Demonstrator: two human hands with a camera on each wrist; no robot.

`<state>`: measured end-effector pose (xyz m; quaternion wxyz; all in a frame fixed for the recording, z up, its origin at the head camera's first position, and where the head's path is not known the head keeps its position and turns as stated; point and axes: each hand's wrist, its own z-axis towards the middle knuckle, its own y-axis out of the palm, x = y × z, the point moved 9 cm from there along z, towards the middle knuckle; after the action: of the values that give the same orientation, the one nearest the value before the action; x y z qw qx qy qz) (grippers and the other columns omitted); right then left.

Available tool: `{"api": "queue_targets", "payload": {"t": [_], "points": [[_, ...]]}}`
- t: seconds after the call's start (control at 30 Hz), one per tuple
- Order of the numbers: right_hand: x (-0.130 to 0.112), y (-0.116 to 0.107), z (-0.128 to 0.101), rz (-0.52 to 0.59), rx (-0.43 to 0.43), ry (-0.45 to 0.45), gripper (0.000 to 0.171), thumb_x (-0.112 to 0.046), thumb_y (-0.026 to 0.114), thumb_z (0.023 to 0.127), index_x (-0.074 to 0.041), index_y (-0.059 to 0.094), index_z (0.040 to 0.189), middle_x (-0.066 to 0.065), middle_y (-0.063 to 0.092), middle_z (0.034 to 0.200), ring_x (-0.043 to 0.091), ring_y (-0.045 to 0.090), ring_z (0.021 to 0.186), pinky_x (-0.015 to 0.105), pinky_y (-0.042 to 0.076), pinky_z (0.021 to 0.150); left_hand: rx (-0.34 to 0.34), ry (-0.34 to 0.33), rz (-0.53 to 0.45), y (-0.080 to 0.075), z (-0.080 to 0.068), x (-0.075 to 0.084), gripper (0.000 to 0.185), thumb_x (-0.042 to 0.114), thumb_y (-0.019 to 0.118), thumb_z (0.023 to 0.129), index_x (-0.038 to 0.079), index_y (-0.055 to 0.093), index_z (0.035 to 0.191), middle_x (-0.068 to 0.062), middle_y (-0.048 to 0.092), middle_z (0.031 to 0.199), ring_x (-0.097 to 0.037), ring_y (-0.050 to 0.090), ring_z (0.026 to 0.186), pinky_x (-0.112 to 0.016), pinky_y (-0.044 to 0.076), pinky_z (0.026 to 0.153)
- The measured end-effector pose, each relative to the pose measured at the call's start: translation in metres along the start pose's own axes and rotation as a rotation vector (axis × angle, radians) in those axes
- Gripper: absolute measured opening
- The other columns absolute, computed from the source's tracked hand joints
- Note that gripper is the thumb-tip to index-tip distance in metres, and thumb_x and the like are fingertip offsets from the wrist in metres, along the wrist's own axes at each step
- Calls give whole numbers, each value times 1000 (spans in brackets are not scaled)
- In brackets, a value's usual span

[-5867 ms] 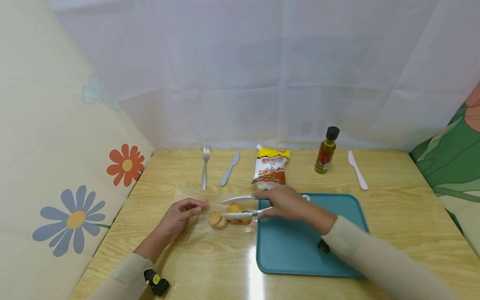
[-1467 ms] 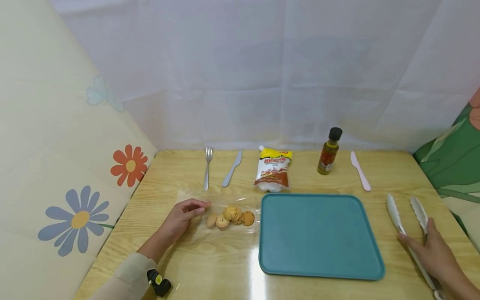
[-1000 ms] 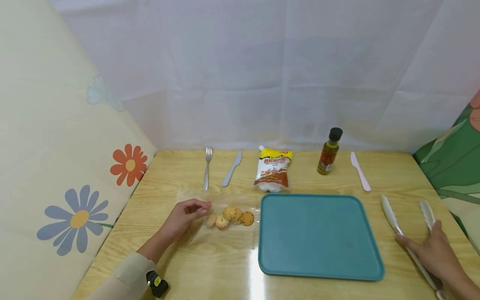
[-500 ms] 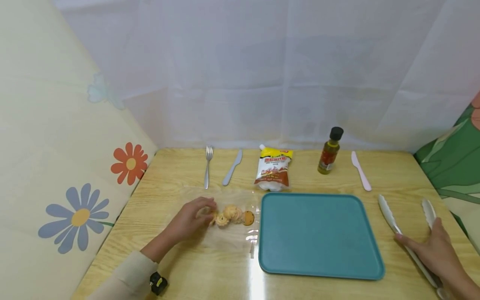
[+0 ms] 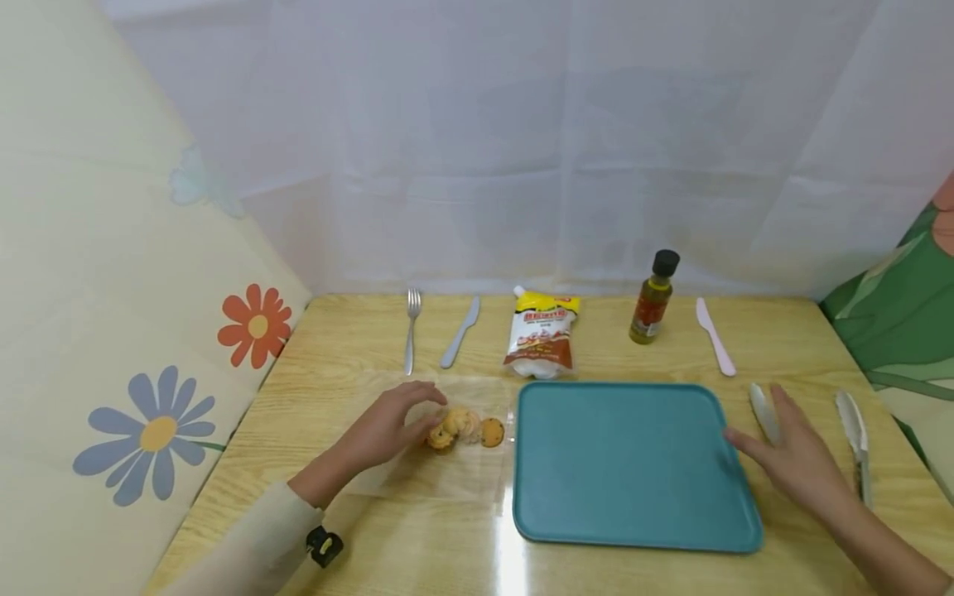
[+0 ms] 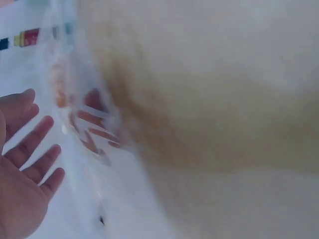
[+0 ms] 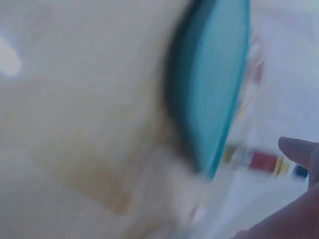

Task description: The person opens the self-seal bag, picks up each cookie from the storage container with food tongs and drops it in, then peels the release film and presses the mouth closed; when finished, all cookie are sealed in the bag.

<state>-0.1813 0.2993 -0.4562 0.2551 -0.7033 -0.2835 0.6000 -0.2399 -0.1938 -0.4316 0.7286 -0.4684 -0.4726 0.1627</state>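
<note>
Your right hand (image 5: 793,459) has left the tongs (image 5: 850,430), fingers spread at the teal tray (image 5: 633,530)'s right edge; your left hand (image 5: 391,426) touches the cookies (image 5: 465,426) left of it, risking crumbling.

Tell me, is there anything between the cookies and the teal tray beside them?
Nothing solid. The cookies lie on a clear plastic bag just left of the teal tray; only the bag's edge and bare table lie between. The left hand touches them.

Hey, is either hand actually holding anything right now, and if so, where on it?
The right hand holds nothing; it hovers open near the tongs. The left hand reaches the cookies; whether it grips one cannot be told.
</note>
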Motion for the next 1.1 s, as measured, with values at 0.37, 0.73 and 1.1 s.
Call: {"api": "queue_targets", "payload": {"t": [0.37,0.73,1.1], "points": [[-125,101,28,217,-261,-169,86,-32,68,101,3,17,162,27,19,168,56,30,146,63,35,114,-51,-81,-29,14,66,15,26,17,70,100,4,72,122,-13,69,129,-35,62,124,-54,49,104],[-178,169,59,345,-352,-198,68,-19,69,101,2,37,157,20,43,159,39,48,142,52,48,108,-132,-267,20,42,101,-3,23,26,70,100,5,77,108,-6,76,105,-20,70,92,-38,58,81],[-203,195,79,347,-327,-235,44,-4,67,98,10,58,138,26,65,132,30,71,105,33,59,79,-128,-245,-105,47,103,1,11,18,74,96,14,74,86,3,67,78,-14,57,72,-29,47,66]]}}
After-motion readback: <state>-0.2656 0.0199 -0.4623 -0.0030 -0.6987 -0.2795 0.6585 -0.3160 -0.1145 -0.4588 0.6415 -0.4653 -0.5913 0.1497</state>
